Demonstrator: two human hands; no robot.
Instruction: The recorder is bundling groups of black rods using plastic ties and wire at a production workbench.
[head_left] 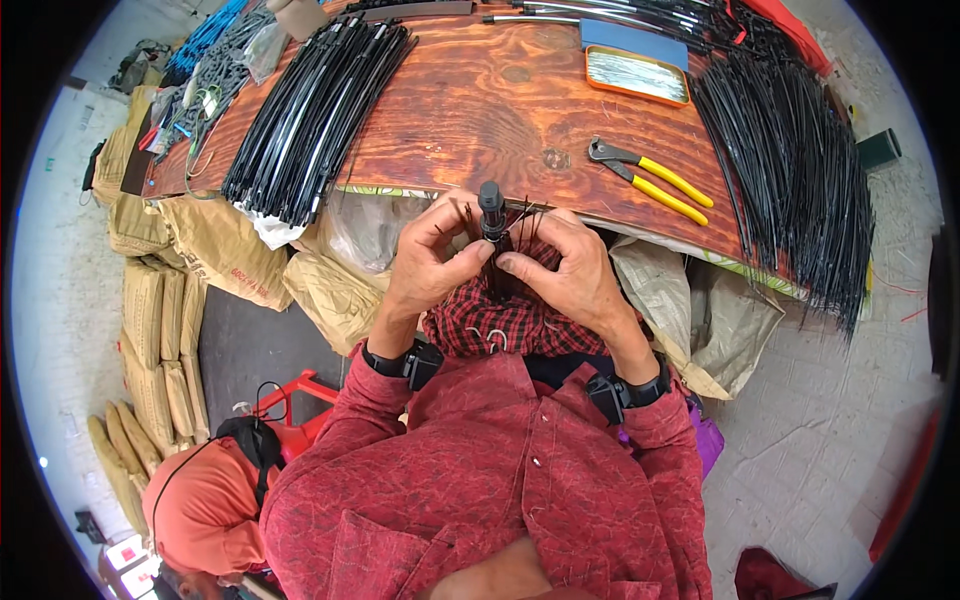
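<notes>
At the near edge of the wooden table (470, 110), 2 hands meet over a lap. The left hand (430, 262) and the right hand (572, 268) both grip a small black plug (491, 205) with thin black wires (500, 262) hanging from it. The plug stands upright between the fingertips, just in front of the table edge and above a red checked cloth (505, 325). Both hands are closed on it, thumbs and fingers pinching the wires under the plug. Each wrist wears a black band.

On the table, a thick bundle of long black strips (310, 115) lies to the left, with one end hanging over the edge. A big fan of thin black ties (800, 165) spreads over the right side. Pliers with yellow handles (650, 175) lie near the right hand, but not touching it. Farther back sits a flat orange tin (638, 75), shaped like a rectangle, with shiny silver things inside. A blue flat sheet (632, 40) lies just behind the tin.

Under the table and to the left are brown sacks (215, 245), stacked and slumped. One sack has small red print on it. More tan sacks (150, 350) stand in a row by the floor on the left. A pale plastic bag (365, 225) is tucked under the table edge.
</notes>
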